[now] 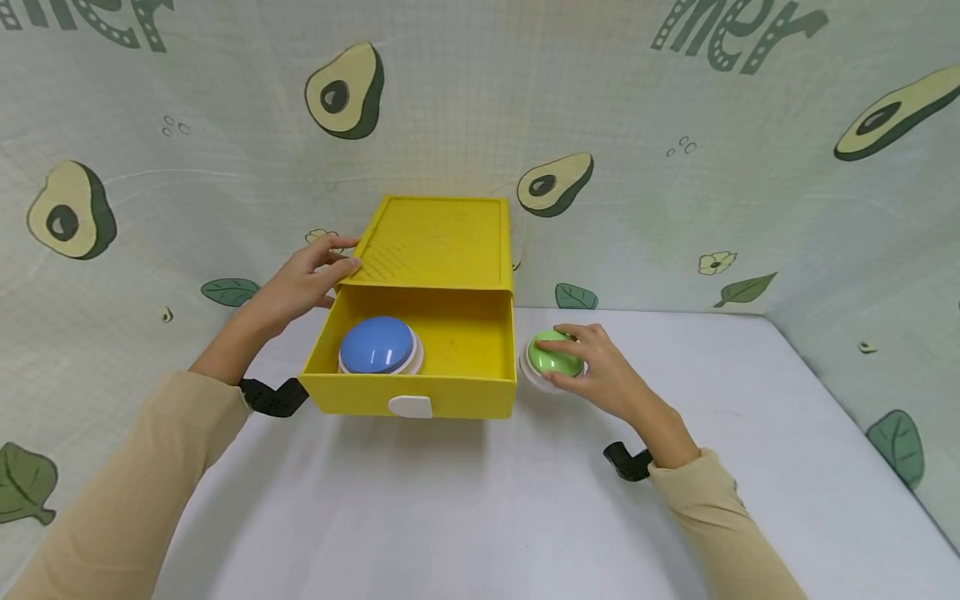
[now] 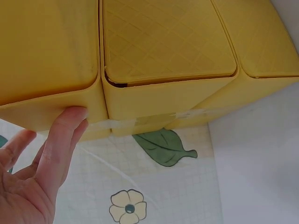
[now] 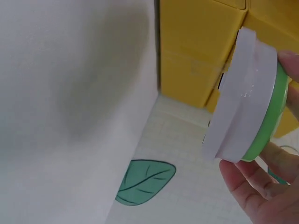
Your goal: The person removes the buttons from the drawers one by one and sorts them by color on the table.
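My right hand (image 1: 603,371) holds a round push button with a green dome (image 1: 555,362) and a white base (image 3: 247,102). Fingers and thumb pinch it at its edges, and the right wrist view shows it raised off the table, tilted on its side. Left of it stands a yellow drawer unit (image 1: 442,242) with its top drawer (image 1: 480,396) pulled out. Inside that drawer, on the left, sits a larger blue-domed button (image 1: 377,344) on a white base. My left hand (image 1: 296,283) rests against the unit's left side, fingers extended on the yellow wall (image 2: 96,100).
A white tab handle (image 1: 410,407) sticks out from the drawer front. Beneath everything lies a white table (image 1: 450,517). Behind it hangs a pale cloth (image 1: 450,100) printed with avocados and leaves. More yellow drawers (image 2: 168,37) sit below the pulled-out one.
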A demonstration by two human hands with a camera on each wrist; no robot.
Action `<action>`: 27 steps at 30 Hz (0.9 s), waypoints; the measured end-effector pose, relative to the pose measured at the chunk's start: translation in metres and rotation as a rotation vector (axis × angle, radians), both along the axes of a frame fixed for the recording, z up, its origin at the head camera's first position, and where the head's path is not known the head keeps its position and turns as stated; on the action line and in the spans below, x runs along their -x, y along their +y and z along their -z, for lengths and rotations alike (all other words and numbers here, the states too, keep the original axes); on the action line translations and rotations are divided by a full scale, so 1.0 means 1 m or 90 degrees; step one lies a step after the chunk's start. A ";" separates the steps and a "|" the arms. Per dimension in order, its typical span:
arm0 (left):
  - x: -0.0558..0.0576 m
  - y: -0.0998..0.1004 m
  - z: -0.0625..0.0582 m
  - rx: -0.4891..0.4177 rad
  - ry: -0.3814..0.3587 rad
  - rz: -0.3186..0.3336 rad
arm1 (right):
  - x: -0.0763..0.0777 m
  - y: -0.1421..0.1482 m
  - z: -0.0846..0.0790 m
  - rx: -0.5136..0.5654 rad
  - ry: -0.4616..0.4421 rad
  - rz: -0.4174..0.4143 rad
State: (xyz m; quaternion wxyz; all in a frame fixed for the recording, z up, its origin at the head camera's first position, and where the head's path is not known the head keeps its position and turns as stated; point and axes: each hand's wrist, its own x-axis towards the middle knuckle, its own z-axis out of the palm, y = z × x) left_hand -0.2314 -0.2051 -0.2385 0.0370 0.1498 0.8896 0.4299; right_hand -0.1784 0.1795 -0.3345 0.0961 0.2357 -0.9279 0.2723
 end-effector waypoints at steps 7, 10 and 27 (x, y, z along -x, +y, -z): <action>0.000 0.000 0.000 0.001 0.004 -0.002 | 0.005 -0.001 0.010 -0.006 -0.023 -0.002; 0.000 -0.001 0.000 0.001 0.004 -0.002 | 0.008 -0.001 0.014 -0.017 -0.025 -0.004; -0.001 0.000 -0.001 0.001 0.000 0.000 | 0.021 -0.008 0.030 -0.052 -0.055 -0.001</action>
